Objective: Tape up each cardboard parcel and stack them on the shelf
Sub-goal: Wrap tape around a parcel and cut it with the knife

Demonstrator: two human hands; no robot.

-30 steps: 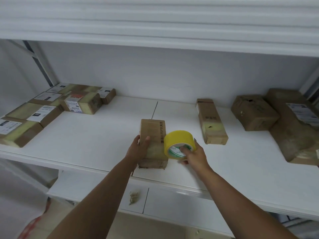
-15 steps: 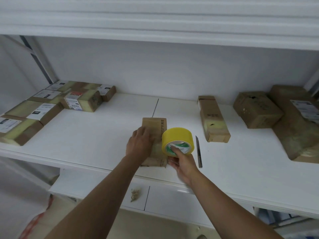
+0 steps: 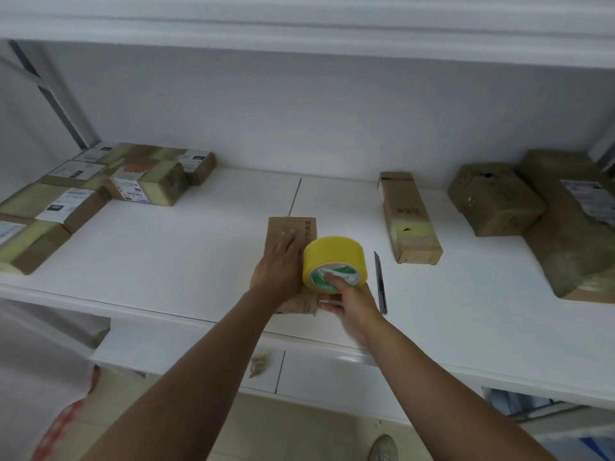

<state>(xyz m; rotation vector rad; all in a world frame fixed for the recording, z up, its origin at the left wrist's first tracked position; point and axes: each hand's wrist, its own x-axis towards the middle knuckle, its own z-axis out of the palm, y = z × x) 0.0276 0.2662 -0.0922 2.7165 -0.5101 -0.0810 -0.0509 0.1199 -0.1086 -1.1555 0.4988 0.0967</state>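
Pinning the small brown cardboard parcel flat-fingered, the left hand steadies it; beside it, the right hand grips the yellow tape roll for taping.

Left hand flat, pressing down; right hand gripping, finger hooked.

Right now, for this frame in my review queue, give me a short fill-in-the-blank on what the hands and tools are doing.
1. The left hand presses flat on the ____ parcel at the shelf's front.
2. The right hand holds a roll of tape whose colour is ____.
3. The utility knife lies on the shelf to the ____ of the roll.

Missing words: cardboard; yellow; right
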